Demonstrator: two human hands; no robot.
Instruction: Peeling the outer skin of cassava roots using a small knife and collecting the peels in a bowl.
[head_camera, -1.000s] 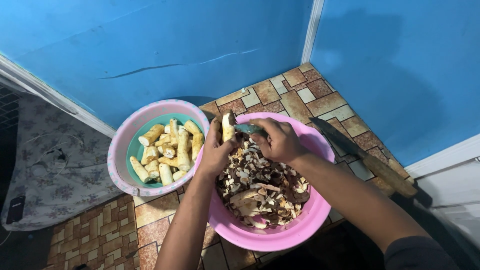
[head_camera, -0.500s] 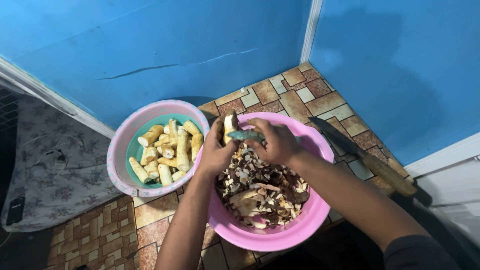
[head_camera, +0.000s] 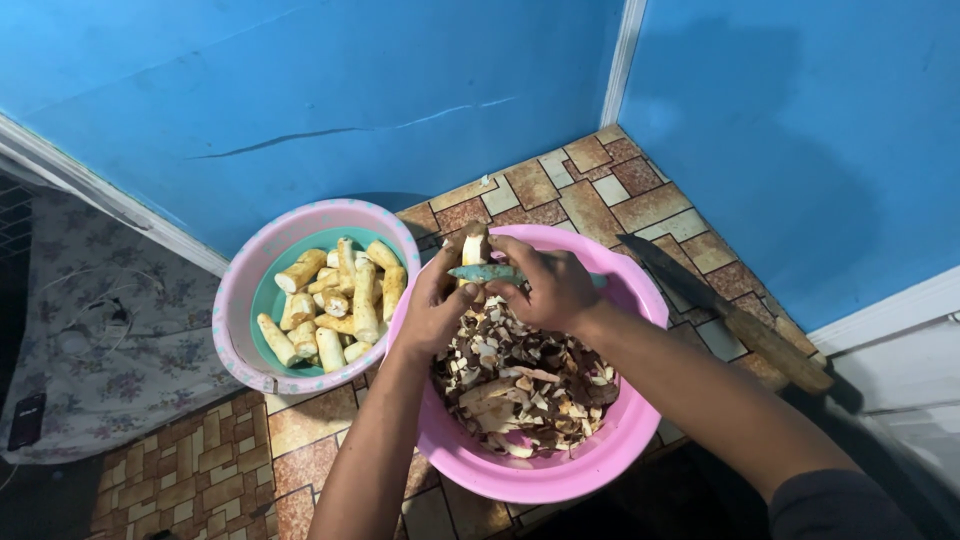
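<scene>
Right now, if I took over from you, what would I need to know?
Left hand: holds a half-peeled cassava piece upright over the pink basin.
Right hand: grips a small teal peeler, laid against that piece.
Peelings lie heaped in the pink basin.
Done: many peeled pieces sit in the teal-lined bowl to the left.
Left: the brown skin on the piece in hand. No unpeeled pieces show elsewhere.
A big knife lies on the tiled floor, to the right.
</scene>
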